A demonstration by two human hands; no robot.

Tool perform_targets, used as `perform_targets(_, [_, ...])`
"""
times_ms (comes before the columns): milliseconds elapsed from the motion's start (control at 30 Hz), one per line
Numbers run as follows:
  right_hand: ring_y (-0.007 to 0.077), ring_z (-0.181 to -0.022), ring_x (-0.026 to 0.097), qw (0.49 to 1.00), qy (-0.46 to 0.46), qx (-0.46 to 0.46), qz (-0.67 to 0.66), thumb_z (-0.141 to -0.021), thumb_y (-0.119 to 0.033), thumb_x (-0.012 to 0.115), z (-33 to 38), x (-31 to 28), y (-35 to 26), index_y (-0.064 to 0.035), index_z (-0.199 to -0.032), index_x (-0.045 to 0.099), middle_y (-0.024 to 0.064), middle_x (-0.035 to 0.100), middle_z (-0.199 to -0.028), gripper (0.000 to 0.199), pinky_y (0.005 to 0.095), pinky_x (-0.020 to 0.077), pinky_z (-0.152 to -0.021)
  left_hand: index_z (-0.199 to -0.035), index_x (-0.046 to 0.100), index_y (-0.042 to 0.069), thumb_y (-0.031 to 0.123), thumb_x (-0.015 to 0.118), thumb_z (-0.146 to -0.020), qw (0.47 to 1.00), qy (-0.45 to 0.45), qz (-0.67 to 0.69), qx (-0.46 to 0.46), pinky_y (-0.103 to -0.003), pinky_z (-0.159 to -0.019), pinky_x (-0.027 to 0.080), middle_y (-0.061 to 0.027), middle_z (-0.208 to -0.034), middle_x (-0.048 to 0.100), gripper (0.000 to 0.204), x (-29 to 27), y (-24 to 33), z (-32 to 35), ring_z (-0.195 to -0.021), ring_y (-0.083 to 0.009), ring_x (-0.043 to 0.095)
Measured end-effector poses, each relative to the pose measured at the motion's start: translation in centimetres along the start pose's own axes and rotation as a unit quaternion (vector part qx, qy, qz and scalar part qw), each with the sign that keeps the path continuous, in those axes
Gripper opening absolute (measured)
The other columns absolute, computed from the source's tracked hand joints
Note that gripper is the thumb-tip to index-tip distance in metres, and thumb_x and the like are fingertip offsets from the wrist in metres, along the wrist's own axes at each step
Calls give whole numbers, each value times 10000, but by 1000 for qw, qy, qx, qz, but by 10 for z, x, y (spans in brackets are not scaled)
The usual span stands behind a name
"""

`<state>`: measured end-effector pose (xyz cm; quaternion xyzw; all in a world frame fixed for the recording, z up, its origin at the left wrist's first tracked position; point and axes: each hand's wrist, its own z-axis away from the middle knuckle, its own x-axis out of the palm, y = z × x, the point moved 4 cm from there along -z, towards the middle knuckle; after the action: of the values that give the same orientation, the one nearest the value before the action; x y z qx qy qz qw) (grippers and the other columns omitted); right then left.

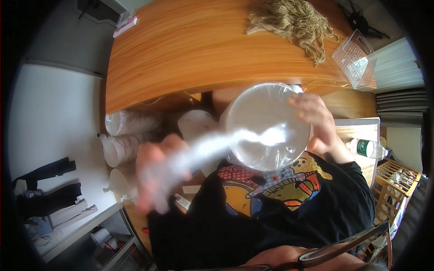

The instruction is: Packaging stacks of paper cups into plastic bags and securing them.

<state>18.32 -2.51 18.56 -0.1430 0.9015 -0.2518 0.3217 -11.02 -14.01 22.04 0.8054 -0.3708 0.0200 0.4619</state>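
In front of my chest is a round, whitish, bowl-like thing (264, 110) with a wide rim, its face covered by clear, wrinkled plastic. Whether it is one piece or a stack, I cannot tell. My right hand (315, 118) grips its right side, fingers over the rim and thumb lower down. A twisted length of clear plastic film (205, 151), bright with glare, runs from its face to the left. My left hand (158, 169) is closed around that film, though motion blurs its fingers.
Beyond lies a wooden desk (181, 45) with a heap of beige yarn (298, 25) and a clear plastic basket (355, 58). Wrapped white stacks (131, 123) lie at left, near a white tub (196, 122). A bottle (368, 148) and a wooden crate (398, 174) are at right.
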Motion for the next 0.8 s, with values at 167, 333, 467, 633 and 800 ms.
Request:
perform_targets(167, [311, -1374, 327, 949, 196, 181, -170, -996, -509, 319, 58, 23, 52, 50, -1420, 321, 225, 335, -1483, 701, 429, 229, -1130, -1534, -40, 238, 847, 377, -765, 982, 157, 77, 72, -495, -1090, 299, -221, -1542, 218, 1065, -67, -84, 14, -1358, -349, 349])
perform_targets(333, [314, -1379, 320, 915, 264, 214, -216, -953, -638, 274, 107, 54, 69, 28, -1461, 231, 218, 267, -1519, 838, 443, 239, -1137, -1506, 74, 22, 820, 543, -701, 908, 340, -212, -123, -475, -1140, 209, -211, -1527, 225, 1227, -113, -175, 97, -1393, -342, 274])
perform_targets(467, [375, -1418, 233, 965, 100, 223, -98, -859, -634, 492, 190, 90, 127, -5, -1479, 220, 245, 160, -1546, 924, 456, 191, -1149, -1495, 117, 26, 758, 603, -720, 905, 352, -165, -173, -461, -1132, 229, -200, -1500, 263, 1171, -134, -214, 127, -1370, -317, 304])
perform_targets(633, [404, -1398, 242, 977, 10, 209, -31, -749, -503, 718, 190, 102, 117, -1, -1456, 261, 239, 238, -1509, 980, 470, 195, -1144, -1471, 167, 28, 716, 609, -745, 916, 290, -241, -134, -458, -1103, 265, -188, -1457, 312, 1094, -131, -211, 141, -1323, -309, 350])
perform_targets(800, [404, -1393, 249, 983, -1, 178, -38, -727, -496, 743, 176, 104, 116, -1, -1452, 266, 237, 251, -1500, 999, 472, 202, -1141, -1447, 216, 29, 673, 615, -770, 914, 236, -320, -84, -455, -1074, 301, -177, -1413, 362, 1016, -129, -200, 145, -1275, -301, 396])
